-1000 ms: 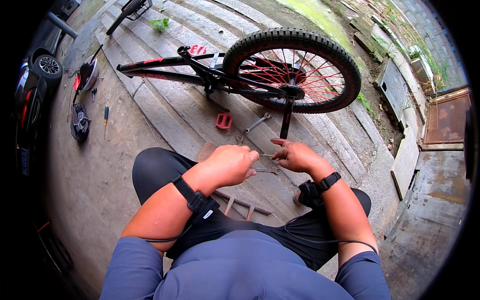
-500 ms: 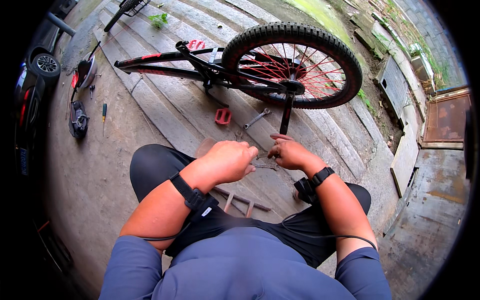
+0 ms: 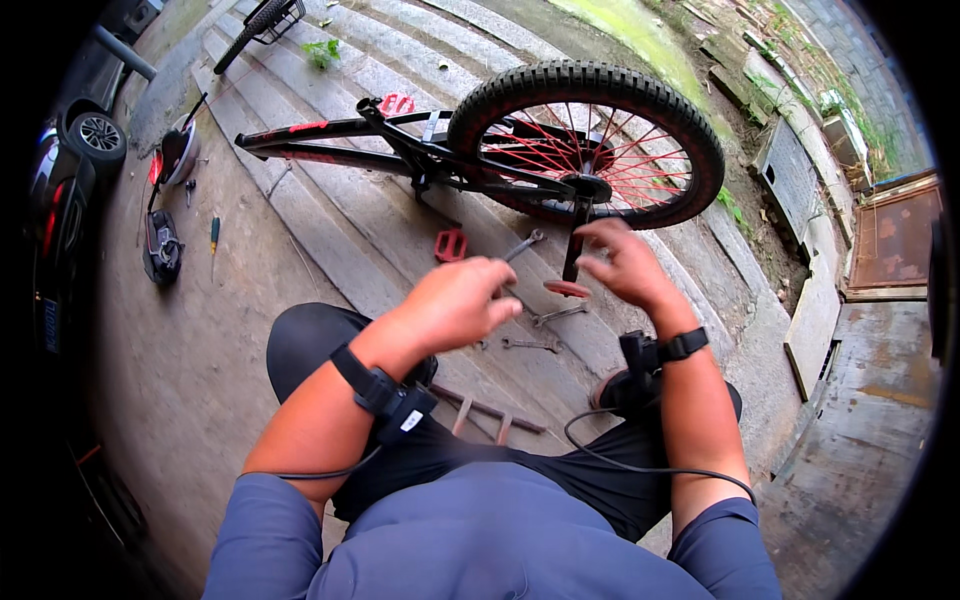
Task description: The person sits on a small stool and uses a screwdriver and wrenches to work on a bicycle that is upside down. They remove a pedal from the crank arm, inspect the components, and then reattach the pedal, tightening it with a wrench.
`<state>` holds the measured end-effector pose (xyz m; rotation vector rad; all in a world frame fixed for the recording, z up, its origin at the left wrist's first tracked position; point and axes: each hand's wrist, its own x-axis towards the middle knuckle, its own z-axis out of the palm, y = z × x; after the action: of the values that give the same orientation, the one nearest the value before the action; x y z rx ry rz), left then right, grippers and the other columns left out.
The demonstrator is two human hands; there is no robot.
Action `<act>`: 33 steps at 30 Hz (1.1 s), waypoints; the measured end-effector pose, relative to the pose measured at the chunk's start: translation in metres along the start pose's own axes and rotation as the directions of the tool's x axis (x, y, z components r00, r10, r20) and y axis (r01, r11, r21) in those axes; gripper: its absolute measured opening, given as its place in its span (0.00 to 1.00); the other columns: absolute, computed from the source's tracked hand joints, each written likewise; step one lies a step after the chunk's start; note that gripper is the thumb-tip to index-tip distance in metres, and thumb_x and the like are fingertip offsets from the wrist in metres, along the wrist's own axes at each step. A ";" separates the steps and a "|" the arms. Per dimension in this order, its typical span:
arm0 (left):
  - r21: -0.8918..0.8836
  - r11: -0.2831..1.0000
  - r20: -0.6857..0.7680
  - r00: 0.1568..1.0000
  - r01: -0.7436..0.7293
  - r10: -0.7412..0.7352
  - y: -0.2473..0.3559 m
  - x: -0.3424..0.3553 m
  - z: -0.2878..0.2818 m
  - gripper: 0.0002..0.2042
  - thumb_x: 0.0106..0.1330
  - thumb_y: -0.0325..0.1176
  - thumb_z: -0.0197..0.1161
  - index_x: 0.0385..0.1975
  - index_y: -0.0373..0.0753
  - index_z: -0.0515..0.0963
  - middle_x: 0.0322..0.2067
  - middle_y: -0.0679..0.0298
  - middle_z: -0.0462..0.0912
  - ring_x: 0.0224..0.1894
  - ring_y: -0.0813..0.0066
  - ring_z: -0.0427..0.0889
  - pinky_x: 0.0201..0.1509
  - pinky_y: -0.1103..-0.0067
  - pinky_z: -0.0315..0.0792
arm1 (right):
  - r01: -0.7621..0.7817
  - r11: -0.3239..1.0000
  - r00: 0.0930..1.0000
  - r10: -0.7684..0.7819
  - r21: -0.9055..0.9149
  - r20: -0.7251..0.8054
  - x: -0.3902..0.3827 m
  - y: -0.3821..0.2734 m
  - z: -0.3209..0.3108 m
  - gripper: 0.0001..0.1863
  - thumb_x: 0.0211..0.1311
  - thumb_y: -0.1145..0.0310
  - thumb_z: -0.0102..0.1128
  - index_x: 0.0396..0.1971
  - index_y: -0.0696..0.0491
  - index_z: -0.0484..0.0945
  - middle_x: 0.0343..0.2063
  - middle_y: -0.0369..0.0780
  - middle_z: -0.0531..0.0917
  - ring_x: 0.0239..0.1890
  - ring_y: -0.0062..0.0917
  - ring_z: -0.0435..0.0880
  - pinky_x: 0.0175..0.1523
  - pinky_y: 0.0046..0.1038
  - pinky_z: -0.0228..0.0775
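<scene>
My left hand (image 3: 460,305) hovers over the stone slabs with thumb and fingers apart, nothing visible in it. A wrench (image 3: 525,243) lies just beyond its fingers. My right hand (image 3: 625,265), smeared by motion, is raised with bent, parted fingers beside a black bar (image 3: 574,252) ending in a reddish disc (image 3: 567,288). Whether it touches the bar I cannot tell. The bar reaches toward me from the hub of a knobby bicycle wheel (image 3: 712,150) with red spokes. That wheel sits in a black bicycle frame (image 3: 330,152) lying on its side. Two more wrenches (image 3: 560,315) (image 3: 532,345) lie below my hands.
A red pedal (image 3: 451,245) is beyond my left hand, another red pedal (image 3: 397,103) farther off. A screwdriver (image 3: 214,240), bicycle saddle (image 3: 180,155) and black shoe-like object (image 3: 161,247) lie left. A parked car (image 3: 60,200) stands far left, a metal plate (image 3: 860,400) right.
My hands have moved apart. The right one rose away toward the wheel, beside the black bar; the left stayed nearly in place. The wrenches beneath them now show more fully.
</scene>
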<state>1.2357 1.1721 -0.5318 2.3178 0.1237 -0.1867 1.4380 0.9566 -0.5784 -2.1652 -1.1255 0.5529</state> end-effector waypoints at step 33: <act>-0.990 0.045 -0.084 0.307 -0.133 -0.948 -0.229 0.159 -0.134 0.14 0.72 0.49 0.53 0.35 0.44 0.75 0.36 0.64 0.83 0.44 0.65 0.78 0.60 0.59 0.62 | -0.163 0.934 0.847 -0.033 -0.319 -0.530 0.088 0.021 -0.147 0.34 0.40 0.69 0.78 0.54 0.52 0.77 0.47 0.42 0.80 0.51 0.37 0.79 0.58 0.34 0.71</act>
<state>1.3716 1.4311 -0.6320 0.6519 1.3049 0.5875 1.5882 0.9707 -0.4943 -2.4497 -0.8841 -0.2513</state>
